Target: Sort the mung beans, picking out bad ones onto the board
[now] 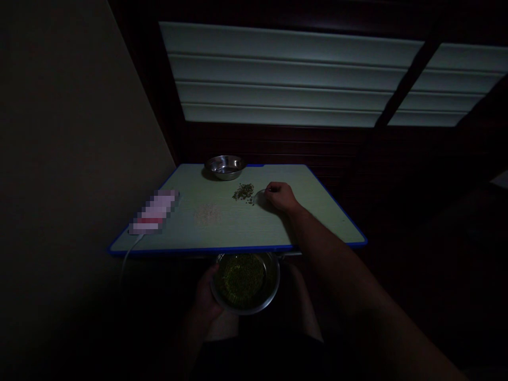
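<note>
Steel bowl (272, 275) held low, spoon-like tool (260, 197) above

Head view: the right arm (337, 256) stretches forward over the pale table (270, 228), the right hand (281, 196) pinching the tool beside a small pile of grains (243, 192); below the table's front edge, the left hand (208, 296) curls round the bowl's side, partly lost in shadow

Pale slatted panels (293, 71) in dark frame (278, 138), plain wall (71, 132), white cable (134, 243)
</note>
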Available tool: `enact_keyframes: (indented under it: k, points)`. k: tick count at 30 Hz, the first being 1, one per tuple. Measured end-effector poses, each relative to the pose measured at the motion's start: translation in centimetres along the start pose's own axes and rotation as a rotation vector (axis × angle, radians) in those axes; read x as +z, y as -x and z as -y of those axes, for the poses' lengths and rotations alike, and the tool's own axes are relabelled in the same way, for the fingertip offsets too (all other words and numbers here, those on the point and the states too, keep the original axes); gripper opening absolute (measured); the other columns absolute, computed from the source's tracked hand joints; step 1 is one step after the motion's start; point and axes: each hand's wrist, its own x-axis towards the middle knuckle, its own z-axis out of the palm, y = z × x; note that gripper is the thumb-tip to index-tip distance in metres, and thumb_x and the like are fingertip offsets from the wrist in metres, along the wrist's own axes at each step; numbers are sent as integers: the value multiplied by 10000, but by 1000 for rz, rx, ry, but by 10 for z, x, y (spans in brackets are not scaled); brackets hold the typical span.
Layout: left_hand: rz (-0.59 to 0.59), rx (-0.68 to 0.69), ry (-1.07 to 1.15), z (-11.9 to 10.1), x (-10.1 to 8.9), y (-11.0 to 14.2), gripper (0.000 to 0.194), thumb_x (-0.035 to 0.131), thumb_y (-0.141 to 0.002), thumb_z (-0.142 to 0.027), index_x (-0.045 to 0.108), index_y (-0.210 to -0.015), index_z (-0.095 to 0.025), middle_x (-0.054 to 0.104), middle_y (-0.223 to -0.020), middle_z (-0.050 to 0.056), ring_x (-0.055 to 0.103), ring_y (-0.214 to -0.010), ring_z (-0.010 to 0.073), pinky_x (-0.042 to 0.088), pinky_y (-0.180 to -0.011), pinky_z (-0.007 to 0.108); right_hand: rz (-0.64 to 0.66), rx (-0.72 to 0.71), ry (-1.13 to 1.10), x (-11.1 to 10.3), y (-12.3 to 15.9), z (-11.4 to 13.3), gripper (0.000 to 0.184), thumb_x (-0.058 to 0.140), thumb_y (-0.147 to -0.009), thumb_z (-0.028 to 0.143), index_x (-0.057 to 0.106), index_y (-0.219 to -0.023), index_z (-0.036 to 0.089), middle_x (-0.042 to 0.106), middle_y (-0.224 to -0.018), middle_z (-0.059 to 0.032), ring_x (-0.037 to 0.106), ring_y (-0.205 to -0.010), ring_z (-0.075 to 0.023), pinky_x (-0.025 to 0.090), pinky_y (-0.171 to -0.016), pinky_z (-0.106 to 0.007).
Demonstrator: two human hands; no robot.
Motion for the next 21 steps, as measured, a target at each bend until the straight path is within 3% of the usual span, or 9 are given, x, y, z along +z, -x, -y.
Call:
enact_keyframes:
  k: [8, 21]
  points:
    - [1, -12, 0, 0, 6, 2, 215, 539, -801, -194, 749, -761, -171, 772, -795, 82, 719, -828, 261, 527, -850, 412, 4, -3, 10, 1, 1, 0, 152, 510, -614, 275, 610, -638, 164, 565, -583, 16, 476, -575, -116, 361, -564, -238]
    - [24, -1, 8, 0, 2, 0, 214, 543, -801, -194, 754, -818, -167, 774, -826, 81, 715, -848, 261, 494, -922, 425, 0, 7, -49, 0, 1, 0, 150, 519, -597, 289, 602, -623, 167, 548, -574, 19, 467, -570, -117, 366, -561, -240]
